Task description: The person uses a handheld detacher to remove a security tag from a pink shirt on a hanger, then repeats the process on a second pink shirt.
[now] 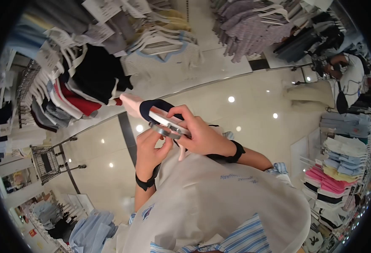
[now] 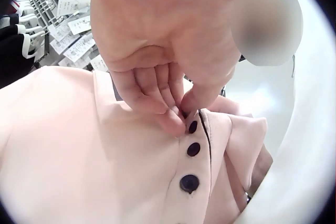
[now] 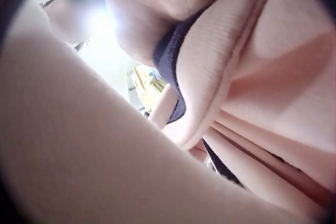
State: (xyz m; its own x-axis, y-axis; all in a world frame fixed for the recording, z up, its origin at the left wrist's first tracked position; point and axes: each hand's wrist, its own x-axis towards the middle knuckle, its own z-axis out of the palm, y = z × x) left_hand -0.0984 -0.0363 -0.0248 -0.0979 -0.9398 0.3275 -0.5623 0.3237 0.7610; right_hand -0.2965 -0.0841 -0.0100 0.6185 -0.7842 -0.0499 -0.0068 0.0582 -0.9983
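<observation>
A pale pink garment [image 1: 131,104] with dark navy trim is held up in front of the torso. In the left wrist view, the thumb and fingers of the left hand [image 2: 163,50] pinch its front edge beside a row of dark buttons [image 2: 189,183]. The right hand [image 1: 204,137] grips the garment's upper part, with a white strip and a grey band between the two hands. Seen from the right wrist, pink fabric [image 3: 210,50] with a navy edge lies against the right hand [image 3: 152,8], whose fingertips are hidden.
Racks of hanging clothes stand ahead, with striped tops [image 1: 162,59] and black and red garments [image 1: 101,69]. A wheeled cart [image 1: 46,162] is at the left. More folded and hanging clothes [image 1: 337,168] line the right, where another person [image 1: 350,80] stands farther up.
</observation>
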